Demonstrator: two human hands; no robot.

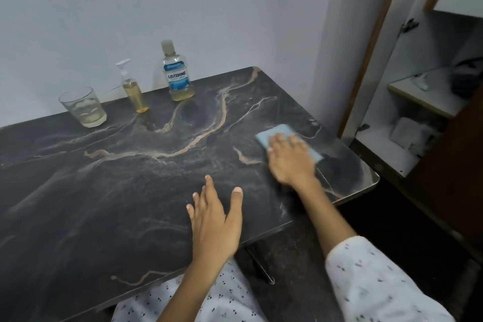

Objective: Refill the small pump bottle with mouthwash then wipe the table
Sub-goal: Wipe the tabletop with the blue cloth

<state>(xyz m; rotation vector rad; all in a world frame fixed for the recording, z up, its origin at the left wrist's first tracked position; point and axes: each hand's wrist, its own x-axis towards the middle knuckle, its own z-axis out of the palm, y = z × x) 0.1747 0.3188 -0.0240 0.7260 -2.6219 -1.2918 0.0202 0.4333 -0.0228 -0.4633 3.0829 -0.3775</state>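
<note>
My right hand point(290, 158) presses flat on a light blue cloth point(281, 132) near the right edge of the dark marble-patterned table point(104, 204). With fingers spread and straight, my left hand point(214, 219) rests on the table near its front edge. At the back stand the small pump bottle point(133, 91), filled with amber liquid, and the capped Listerine mouthwash bottle point(177, 73), with a little yellow liquid at its bottom.
A clear glass point(83, 107) with a little pale liquid stands at the back left, by the wall. To the right of the table an open cupboard point(418, 102) holds shelves with small items. The table's right corner sits close to it.
</note>
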